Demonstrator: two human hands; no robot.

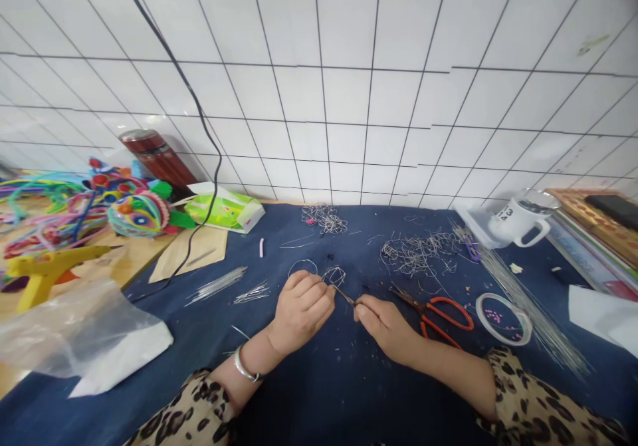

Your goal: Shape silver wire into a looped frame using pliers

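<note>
My left hand [305, 306] is closed around a piece of bent wire [335, 275], whose thin loops stick out above and beside the fingers. My right hand [381, 323] is closed on a small dark pointed tool [345, 295]. The tool's tip reaches left to the wire beside my left fingers. Both hands are over the dark blue cloth [343, 393], a short gap apart. Right of my right hand lie scissors with orange handles [451, 316].
Tangled wires [419, 253] and a smaller tangle [323, 219] lie farther back. Straight wires [216, 285] lie left, more [533, 313] right. A clear round dish [504, 320], a white mug [523, 219], a yellow glue gun [44, 270] and a plastic bag [64, 326] stand or lie around.
</note>
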